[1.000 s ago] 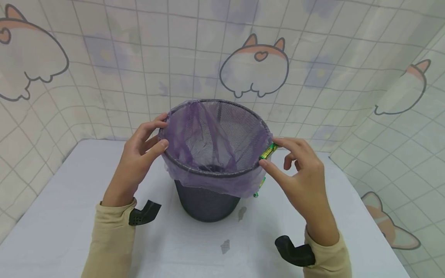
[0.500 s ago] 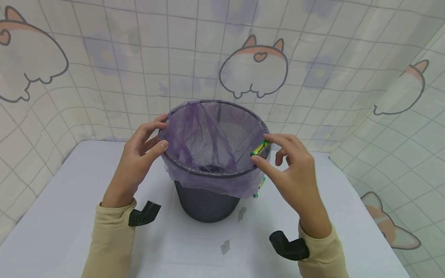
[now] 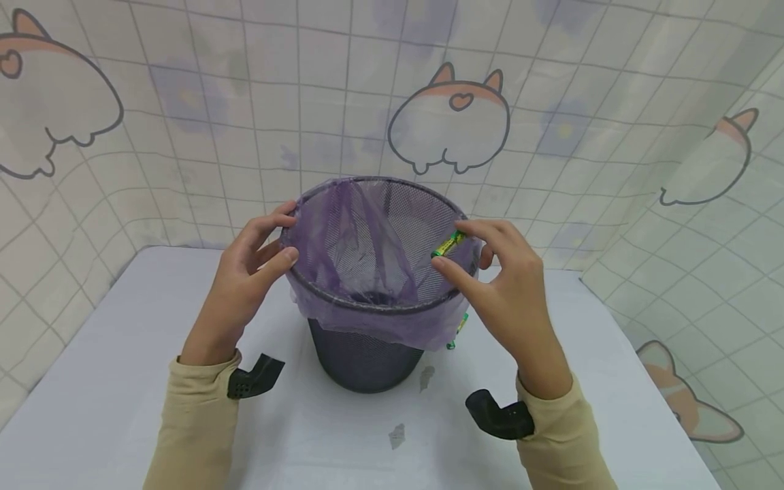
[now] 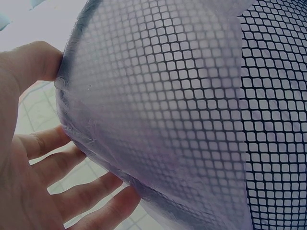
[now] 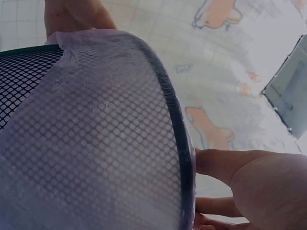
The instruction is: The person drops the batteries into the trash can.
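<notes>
A black mesh trash can (image 3: 367, 364) stands on the white table, its rim (image 3: 380, 309) covered by a purple plastic bag (image 3: 380, 327) folded outward over the edge. My left hand (image 3: 241, 282) holds the rim at the left; in the left wrist view, the thumb (image 4: 41, 60) and fingers reach the bag-covered edge from outside. Between thumb and fingertips my right hand (image 3: 505, 286) pinches a green-and-yellow battery (image 3: 449, 243) over the right side of the can's mouth. From the right wrist, that hand (image 5: 268, 187) shows beyond the rim and the battery is hidden.
Another green battery (image 3: 461, 325) lies on the table (image 3: 343, 442) beside the can, partly covered by the bag. Two small grey patches (image 3: 397, 435) mark the tabletop in front. A gridded curtain with cartoon animals (image 3: 450, 126) surrounds the table's back and sides.
My right hand has moved left and a little away from me, carrying the battery from the can's right edge to over its opening. The left hand and the can have stayed put.
</notes>
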`<action>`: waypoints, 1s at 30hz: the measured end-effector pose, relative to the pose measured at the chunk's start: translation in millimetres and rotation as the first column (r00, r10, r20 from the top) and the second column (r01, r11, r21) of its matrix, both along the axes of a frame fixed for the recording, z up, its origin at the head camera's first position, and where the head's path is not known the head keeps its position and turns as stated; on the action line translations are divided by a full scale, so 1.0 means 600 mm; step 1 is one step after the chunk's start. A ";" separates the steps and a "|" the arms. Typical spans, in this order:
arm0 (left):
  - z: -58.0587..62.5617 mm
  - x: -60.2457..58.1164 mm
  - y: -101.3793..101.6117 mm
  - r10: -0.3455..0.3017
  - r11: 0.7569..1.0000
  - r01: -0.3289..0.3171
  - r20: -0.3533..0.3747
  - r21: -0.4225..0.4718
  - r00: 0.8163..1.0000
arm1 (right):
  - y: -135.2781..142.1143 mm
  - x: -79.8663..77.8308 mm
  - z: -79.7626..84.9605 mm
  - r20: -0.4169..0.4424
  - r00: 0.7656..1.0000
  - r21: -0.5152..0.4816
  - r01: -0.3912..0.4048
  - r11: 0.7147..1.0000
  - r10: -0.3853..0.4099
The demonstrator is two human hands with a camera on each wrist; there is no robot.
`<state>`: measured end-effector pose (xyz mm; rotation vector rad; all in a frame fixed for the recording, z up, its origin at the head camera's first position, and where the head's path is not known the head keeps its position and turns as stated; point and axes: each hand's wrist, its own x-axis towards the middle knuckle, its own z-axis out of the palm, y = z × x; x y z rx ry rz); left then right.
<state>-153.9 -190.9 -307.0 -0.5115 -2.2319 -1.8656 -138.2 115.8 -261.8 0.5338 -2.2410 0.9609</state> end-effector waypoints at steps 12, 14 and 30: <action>0.001 0.002 0.001 -0.003 1.000 0.003 -0.004 0.001 1.000 | -0.015 -0.012 0.008 0.040 0.999 0.049 -0.018 0.999 0.016; 0.000 0.002 0.001 -0.001 1.000 0.001 -0.007 -0.003 1.000 | -0.017 -0.013 0.009 0.051 0.999 0.049 -0.021 0.999 0.019; -0.003 -0.002 -0.001 0.001 1.000 -0.001 -0.026 -0.006 1.000 | -0.022 -0.021 0.005 0.057 0.998 0.057 -0.037 0.998 0.033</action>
